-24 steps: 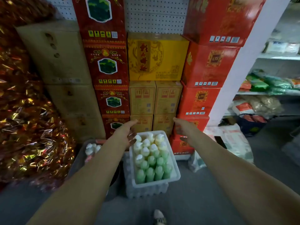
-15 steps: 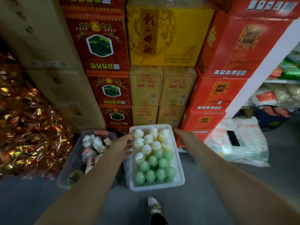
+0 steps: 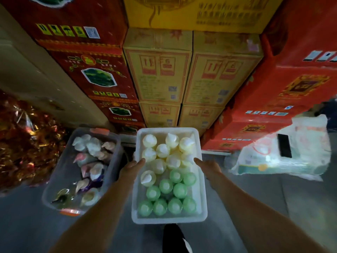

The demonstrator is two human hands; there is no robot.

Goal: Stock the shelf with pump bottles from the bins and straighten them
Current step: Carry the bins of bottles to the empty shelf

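Two hands down at the white bin [image 3: 169, 219], one per long side. Left hand [image 3: 131, 168] on the left rim, fingers reaching over the edge toward a cream bottle; right hand [image 3: 207, 166] on the right rim, fingers laid along it. Firm grip or mere touch on either side: cannot tell, fingertips partly hidden. Inside, pump bottles [image 3: 168, 172] packed upright, cream ones at the far end, green ones near. Sitting on the floor [image 3: 255, 207], tight against the stacked cartons [image 3: 191, 73]. Just beside it on the left, a clear bin [image 3: 113, 172] with pink and purple bottles lying jumbled.

Risks from here, as judgement only. Heavy load, thin-looking rim: likely to flex or slip if lifted by fingertips alone. Uneven pull, and the bin tilts, bottles sliding to the low end, tall pump heads toppling or spilling over the side. Cramped spot too: far edge liable to catch the cartons, left elbow liable to knock the clear bin. Shoe [image 3: 175, 240] right below the near edge, so a dropped bin lands on it.
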